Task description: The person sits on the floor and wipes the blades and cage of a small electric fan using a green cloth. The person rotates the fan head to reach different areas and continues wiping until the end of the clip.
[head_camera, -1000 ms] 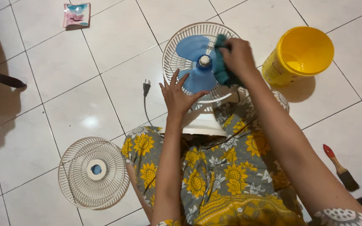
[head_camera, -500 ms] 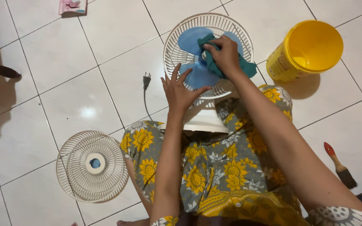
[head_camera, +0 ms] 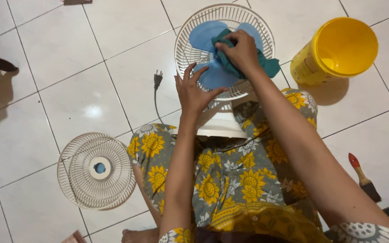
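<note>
The tiled floor (head_camera: 91, 67) carries everything in view. At the far centre a small fan lies on its back: white rear guard (head_camera: 190, 40) uppermost, blue blades (head_camera: 210, 38) exposed, white base (head_camera: 219, 123) against the seated person's lap. The detached front grille (head_camera: 96, 170) lies well apart, near left. A yellow bucket (head_camera: 334, 49) stands upright at far right. A paintbrush (head_camera: 364, 179) with a red handle lies near right. The plug (head_camera: 157, 80) and its cord rest on the floor just left of the fan, not in any socket seen here.

Right hand (head_camera: 240, 51): closed on a teal cloth (head_camera: 266, 65), pressing it onto the blades near the hub. Left hand (head_camera: 193, 92): open, fingers spread, steadying the lowest blade at the guard's near rim.

Risks, as judged:
- Hard pressure on a thin plastic blade could bend or crack it, should the open hand slip.
- The cloth's loose end hangs over the guard's right rim and could snag on the wires.
- The bucket stands near the right elbow; a wide sweep could tip it.
</note>
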